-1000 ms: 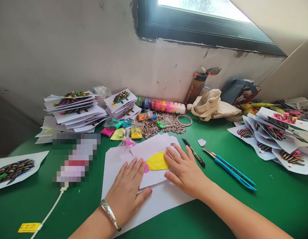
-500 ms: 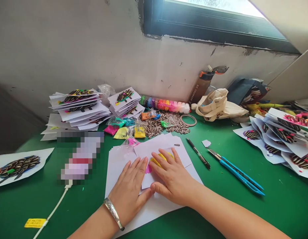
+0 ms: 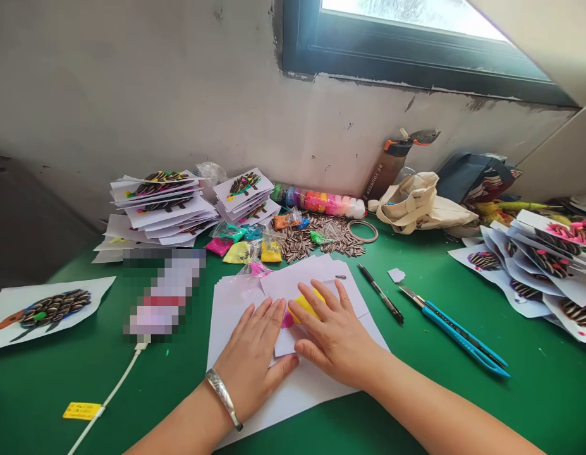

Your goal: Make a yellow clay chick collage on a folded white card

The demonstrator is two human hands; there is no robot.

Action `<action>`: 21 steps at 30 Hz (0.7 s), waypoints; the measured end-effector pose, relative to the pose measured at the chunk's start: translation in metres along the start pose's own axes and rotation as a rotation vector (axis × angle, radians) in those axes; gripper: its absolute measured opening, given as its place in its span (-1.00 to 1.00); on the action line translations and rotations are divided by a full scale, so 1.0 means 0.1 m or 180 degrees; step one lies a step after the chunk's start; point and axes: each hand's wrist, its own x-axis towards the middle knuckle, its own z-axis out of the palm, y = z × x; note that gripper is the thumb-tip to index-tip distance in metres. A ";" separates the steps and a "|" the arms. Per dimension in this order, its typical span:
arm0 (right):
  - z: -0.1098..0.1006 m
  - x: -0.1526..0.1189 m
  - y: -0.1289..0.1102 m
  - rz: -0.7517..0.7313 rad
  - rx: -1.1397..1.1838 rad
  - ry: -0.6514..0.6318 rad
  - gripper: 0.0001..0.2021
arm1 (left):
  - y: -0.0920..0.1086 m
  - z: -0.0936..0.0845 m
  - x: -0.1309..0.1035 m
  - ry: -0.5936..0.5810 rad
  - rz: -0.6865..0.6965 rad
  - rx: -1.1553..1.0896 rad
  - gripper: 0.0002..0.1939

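Observation:
My left hand (image 3: pixel 252 347), with a silver bracelet on its wrist, lies flat with fingers stretched over the left side of a small white card (image 3: pixel 286 284). My right hand (image 3: pixel 335 332) is spread palm down on the same card. Its fingers partly cover a flattened patch of yellow clay (image 3: pixel 303 308). Beside that, between the two hands, a bit of pink clay (image 3: pixel 287 320) shows. The card rests on a stack of white paper (image 3: pixel 316 398). A single sunflower seed (image 3: pixel 341 277) lies near the top of the card.
Behind the paper are bags of coloured clay (image 3: pixel 238 253), a heap of sunflower seeds (image 3: pixel 297 240) and a tape roll (image 3: pixel 362 231). A pen (image 3: pixel 380 293) and a blue utility knife (image 3: pixel 456 332) lie right. Stacks of seed pictures (image 3: pixel 167 215) stand at both sides; a cable (image 3: pixel 117 385) runs front left.
The camera view has shifted slightly, so things appear further right. My right fingers have slid a little on the yellow clay, showing more of it, and my thumbs have drawn slightly apart.

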 end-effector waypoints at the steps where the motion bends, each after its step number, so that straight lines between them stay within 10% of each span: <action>1: 0.01 0.00 0.00 -0.0032 -0.0003 -0.0021 -0.45 | 0.00 0.00 0.00 0.0005 0.0015 0.0000 -0.25; 21: 0.01 -0.06 -0.03 -0.0324 -0.0050 0.0336 -0.49 | -0.03 -0.02 0.02 -0.0233 0.0029 0.0137 -0.32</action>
